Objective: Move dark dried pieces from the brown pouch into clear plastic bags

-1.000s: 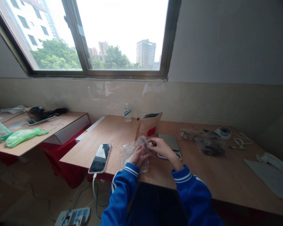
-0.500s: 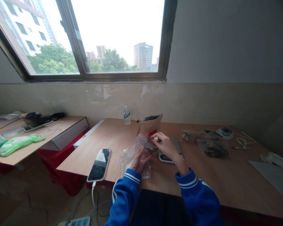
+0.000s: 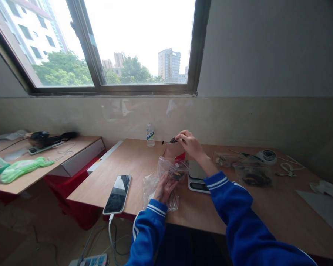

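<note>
My left hand [image 3: 165,187] is closed around the lower part of a clear zip bag [image 3: 173,166] with a few dark pieces in it. Behind this bag stands a brown paper pouch [image 3: 173,150] with a red patch, its mouth open. My right hand [image 3: 192,146] is at the pouch's top edge, thumb and fingers pinched together; whatever they hold is hidden. Under my left hand lies more crumpled clear plastic bagging [image 3: 150,186]. Just right of the zip bag sits a small digital scale [image 3: 197,181], partly below my right forearm.
A charging phone [image 3: 118,194] lies at the front left edge. A bottle [image 3: 150,136] stands at the back. To the right are a filled zip bag [image 3: 254,176], a white dome camera [image 3: 267,156] and a coiled white cable [image 3: 288,169]. A red stool [image 3: 77,207] stands between the tables.
My right hand, which pinched a small whitish piece over the zip bag, has moved up and away to the pouch's mouth. My left hand stays on the zip bag, whose top shows more.
</note>
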`<state>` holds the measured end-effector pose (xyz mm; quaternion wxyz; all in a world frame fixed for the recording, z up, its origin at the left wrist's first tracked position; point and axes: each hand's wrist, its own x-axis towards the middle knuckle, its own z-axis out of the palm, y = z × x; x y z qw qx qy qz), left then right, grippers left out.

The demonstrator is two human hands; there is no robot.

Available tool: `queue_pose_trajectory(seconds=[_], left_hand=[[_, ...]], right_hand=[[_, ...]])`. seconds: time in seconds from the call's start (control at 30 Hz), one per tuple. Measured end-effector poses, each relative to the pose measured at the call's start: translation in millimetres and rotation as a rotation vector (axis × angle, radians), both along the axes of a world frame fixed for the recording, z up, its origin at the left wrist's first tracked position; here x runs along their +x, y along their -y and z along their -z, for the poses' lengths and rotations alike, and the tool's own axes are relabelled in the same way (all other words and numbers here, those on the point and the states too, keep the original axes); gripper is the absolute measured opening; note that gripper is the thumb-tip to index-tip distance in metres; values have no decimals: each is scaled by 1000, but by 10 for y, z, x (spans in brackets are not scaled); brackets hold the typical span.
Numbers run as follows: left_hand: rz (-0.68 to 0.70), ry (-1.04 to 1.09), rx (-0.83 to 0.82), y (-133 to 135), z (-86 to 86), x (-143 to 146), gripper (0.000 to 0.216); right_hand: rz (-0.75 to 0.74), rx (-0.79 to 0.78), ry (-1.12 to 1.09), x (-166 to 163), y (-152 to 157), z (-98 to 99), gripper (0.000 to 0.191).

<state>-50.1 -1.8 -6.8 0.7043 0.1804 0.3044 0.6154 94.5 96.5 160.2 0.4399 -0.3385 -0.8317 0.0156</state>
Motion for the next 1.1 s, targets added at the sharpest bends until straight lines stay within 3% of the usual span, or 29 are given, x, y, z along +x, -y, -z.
queue_pose_trajectory(seconds=[0.2, 0.33, 0.57, 0.97, 1.1], left_hand=[[-5, 48, -13, 3, -15, 10, 29], [-8, 29, -17, 19, -45, 15, 29], [-26, 41, -35, 34, -61, 11, 25], [-19, 65, -32, 19, -40, 12, 24], [-21, 59, -28, 10, -14, 5, 26]], right_hand=[[-122, -81, 1, 110, -19, -34, 19], [-85, -205, 13, 155, -21, -67, 28], [-162, -236, -69, 142, 24, -20, 30], [-325, -435, -529, 165, -95, 53, 52], [-242, -336, -575, 125, -46, -60, 53]])
